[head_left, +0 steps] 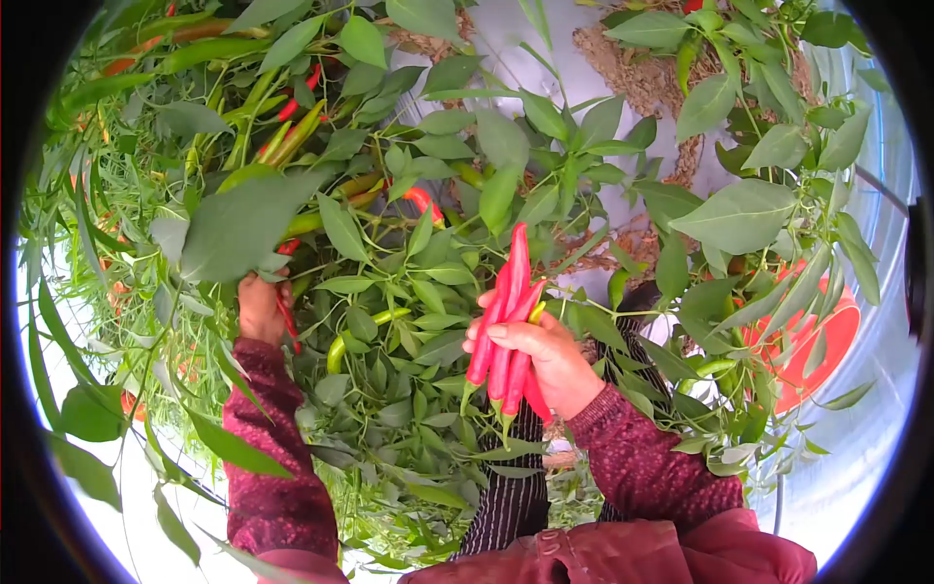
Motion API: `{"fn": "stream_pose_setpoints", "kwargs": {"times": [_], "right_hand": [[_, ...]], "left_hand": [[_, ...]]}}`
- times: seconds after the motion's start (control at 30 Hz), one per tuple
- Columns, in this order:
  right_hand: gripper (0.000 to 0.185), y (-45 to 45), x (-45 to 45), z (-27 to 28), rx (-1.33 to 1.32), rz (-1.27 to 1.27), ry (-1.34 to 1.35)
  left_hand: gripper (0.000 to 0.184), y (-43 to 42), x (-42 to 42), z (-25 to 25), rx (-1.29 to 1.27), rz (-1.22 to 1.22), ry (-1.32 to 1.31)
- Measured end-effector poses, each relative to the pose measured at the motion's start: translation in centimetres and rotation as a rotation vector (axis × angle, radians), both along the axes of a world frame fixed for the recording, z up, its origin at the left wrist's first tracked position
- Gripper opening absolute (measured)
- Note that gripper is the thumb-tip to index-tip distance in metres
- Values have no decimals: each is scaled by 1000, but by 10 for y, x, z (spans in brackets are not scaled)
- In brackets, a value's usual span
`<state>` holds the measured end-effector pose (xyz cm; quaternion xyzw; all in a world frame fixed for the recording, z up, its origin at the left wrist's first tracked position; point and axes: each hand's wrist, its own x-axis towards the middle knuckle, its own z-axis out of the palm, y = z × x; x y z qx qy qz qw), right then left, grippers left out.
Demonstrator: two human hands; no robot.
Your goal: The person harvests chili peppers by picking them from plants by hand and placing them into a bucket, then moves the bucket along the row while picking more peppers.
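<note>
My right hand (pixel 550 355) is closed around a bunch of several long red chili peppers (pixel 499 355), their tips pointing up and their green stems hanging down. The thumb presses across the front of the bunch. At the left, my left hand (pixel 261 310) reaches in among the leaves, its fingers curled at a slim red chili pepper (pixel 288 319). A large leaf (pixel 248 226) hangs just above and hides part of those fingers. Between my hands, a yellow-green chili pepper (pixel 337 352) hangs on the plant.
A red bucket (pixel 827 346) stands at the right behind leaves. More green and red peppers (pixel 292 141) hang at the upper left. Another red-orange pepper (pixel 424 205) hangs near the centre. Pale ground sheeting (pixel 496 49) with dry debris lies between plants. Thin stems and leaves surround both arms.
</note>
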<state>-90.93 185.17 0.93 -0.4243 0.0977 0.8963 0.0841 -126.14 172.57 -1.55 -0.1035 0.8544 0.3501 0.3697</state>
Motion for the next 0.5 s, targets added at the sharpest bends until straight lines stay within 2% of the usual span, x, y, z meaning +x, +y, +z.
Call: {"fn": "stream_pose_setpoints", "kwargs": {"times": [0.07,0.1,0.23,0.4,0.43,0.5], "right_hand": [[41,2,-1,3,0,33,2],[39,2,0,2,-20,0,49],[39,5,-5,5,-54,-15,174],[40,1,-7,4,-77,0,204],[40,-1,-6,4,-47,20,219],[40,-4,3,4,-30,33,241]], "left_hand": [[10,5,3,26,-70,-188,-125],[11,6,8,37,-38,-286,-107],[10,3,26,67,-74,-304,-139],[13,-6,40,84,-2,-191,-134],[13,-7,41,94,-136,-119,-72],[15,-24,44,139,-10,22,62]]}}
